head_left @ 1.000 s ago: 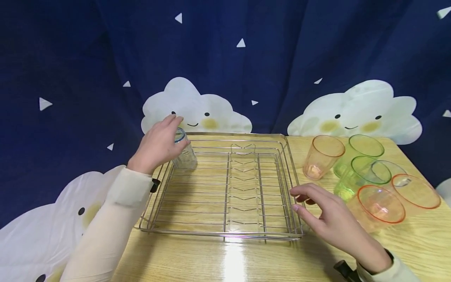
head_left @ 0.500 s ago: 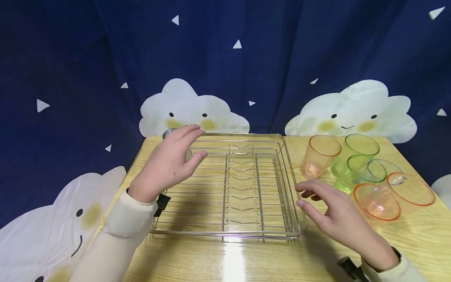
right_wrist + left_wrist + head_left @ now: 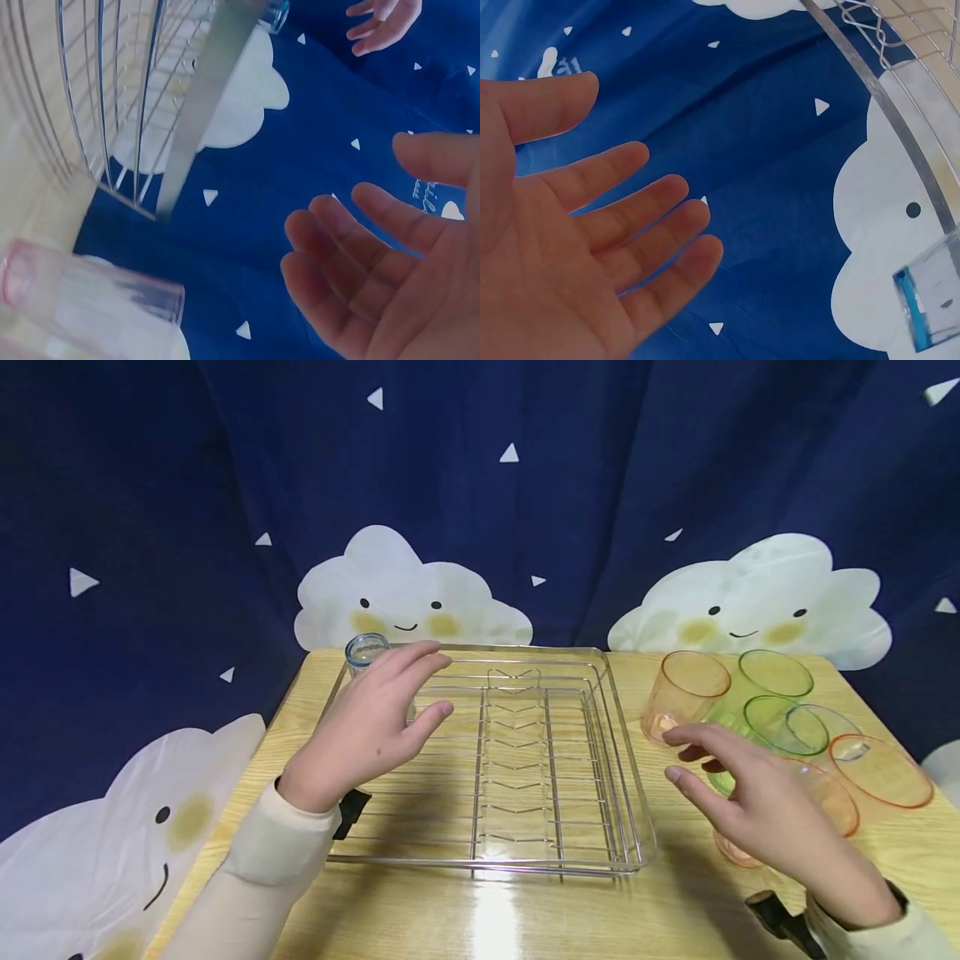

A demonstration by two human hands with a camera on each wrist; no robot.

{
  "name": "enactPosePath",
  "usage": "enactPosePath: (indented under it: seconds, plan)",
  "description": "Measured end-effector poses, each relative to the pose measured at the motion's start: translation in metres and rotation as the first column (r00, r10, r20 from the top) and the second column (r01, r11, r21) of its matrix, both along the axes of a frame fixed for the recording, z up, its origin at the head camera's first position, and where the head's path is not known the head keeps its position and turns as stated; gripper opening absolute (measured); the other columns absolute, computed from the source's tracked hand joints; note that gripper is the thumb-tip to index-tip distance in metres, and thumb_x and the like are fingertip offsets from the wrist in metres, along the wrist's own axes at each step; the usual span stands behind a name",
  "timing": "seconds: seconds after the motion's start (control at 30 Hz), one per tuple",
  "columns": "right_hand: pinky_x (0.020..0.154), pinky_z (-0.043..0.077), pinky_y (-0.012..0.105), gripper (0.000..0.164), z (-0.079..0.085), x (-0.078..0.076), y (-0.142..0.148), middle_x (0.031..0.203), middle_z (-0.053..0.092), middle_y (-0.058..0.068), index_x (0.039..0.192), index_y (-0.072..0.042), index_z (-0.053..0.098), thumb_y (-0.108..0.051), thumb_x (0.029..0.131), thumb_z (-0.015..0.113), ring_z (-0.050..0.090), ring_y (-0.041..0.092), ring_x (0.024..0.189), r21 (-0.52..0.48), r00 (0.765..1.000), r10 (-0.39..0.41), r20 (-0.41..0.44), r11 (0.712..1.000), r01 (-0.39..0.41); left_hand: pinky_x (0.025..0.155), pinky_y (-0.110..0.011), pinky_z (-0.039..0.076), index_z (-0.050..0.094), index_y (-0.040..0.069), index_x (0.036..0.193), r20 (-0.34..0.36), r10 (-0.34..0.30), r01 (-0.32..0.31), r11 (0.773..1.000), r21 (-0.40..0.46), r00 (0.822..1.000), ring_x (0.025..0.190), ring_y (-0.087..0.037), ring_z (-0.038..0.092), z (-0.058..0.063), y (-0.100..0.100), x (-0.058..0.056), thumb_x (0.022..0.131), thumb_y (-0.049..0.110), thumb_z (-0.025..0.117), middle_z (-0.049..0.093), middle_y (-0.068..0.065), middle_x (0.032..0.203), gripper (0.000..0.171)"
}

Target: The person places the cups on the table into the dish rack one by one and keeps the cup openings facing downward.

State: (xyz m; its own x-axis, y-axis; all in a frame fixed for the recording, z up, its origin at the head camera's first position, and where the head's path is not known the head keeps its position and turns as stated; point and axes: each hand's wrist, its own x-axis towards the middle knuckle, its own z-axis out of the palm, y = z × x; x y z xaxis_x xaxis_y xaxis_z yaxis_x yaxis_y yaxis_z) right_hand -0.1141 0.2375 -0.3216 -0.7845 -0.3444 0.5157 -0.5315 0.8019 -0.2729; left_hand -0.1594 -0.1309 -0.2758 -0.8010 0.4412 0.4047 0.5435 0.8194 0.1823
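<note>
A clear glass with a blue rim (image 3: pixel 367 650) stands in the back left corner of the wire dish rack (image 3: pixel 555 866). My left hand (image 3: pixel 367 727) hovers over the rack's left side, covering part of that glass. Its palm and spread fingers hold nothing, and the glass (image 3: pixel 928 300) is apart from them in the left wrist view. My right hand (image 3: pixel 757 802) is above the table, right of the rack, fingers loosely bent around nothing. Behind it is an orange tumbler (image 3: pixel 686 689); it partly hides another orange tumbler (image 3: pixel 836 797).
Two green tumblers (image 3: pixel 776 672), a blue-rimmed one (image 3: pixel 843 727) and a red-rimmed one (image 3: pixel 885 772) also crowd the table's right side. V-shaped wire dividers (image 3: pixel 513 785) run down the rack. A dark blue curtain (image 3: pixel 570 485) hangs behind the wooden table (image 3: pixel 420 914).
My left hand has let go of the blue-rimmed glass and moved right and nearer. My right hand has shifted right, away from the rack, toward the tumblers.
</note>
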Motion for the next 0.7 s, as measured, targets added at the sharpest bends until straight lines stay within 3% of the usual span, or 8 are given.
enactPosePath:
  seconds: [0.37, 0.57, 0.7]
  plan:
    - [0.06, 0.037, 0.008, 0.038, 0.009, -0.003, 0.02, 0.093, 0.064, -0.012, 0.109, -0.023, 0.062, -0.016, 0.073, 0.074, 0.053, -0.004, 0.073, 0.037, 0.995, -0.099, 0.003, 0.994, 0.099, 0.104, -0.044, 0.037, 0.049, 0.015, 0.13, 0.022, -0.025, 0.024, 1.0, 0.02, 0.999, 0.129, -0.022, 0.041, -0.011, -0.002, 0.003, 0.088, 0.035, 0.054, 0.043, -0.003, 0.14, 0.046]
    - [0.06, 0.04, 0.006, 0.038, 0.01, -0.004, 0.033, 0.094, 0.067, -0.005, 0.109, -0.018, 0.062, -0.016, 0.073, 0.075, 0.052, -0.01, 0.073, 0.036, 0.993, -0.121, 0.01, 0.992, 0.121, 0.104, -0.04, 0.039, 0.049, 0.019, 0.13, 0.078, -0.033, 0.03, 0.999, 0.045, 0.996, 0.13, -0.017, 0.041, -0.013, 0.002, 0.008, 0.088, 0.037, 0.054, 0.044, 0.002, 0.14, 0.046]
    - [0.057, 0.04, 0.003, 0.037, 0.014, -0.004, 0.043, 0.095, 0.067, 0.0, 0.109, -0.015, 0.062, -0.015, 0.074, 0.074, 0.046, -0.021, 0.076, 0.041, 0.991, -0.134, -0.004, 0.99, 0.135, 0.104, -0.041, 0.039, 0.048, 0.021, 0.131, 0.093, -0.039, 0.035, 0.999, 0.04, 0.995, 0.131, -0.018, 0.041, -0.012, 0.002, 0.012, 0.089, 0.038, 0.053, 0.043, 0.002, 0.141, 0.046]
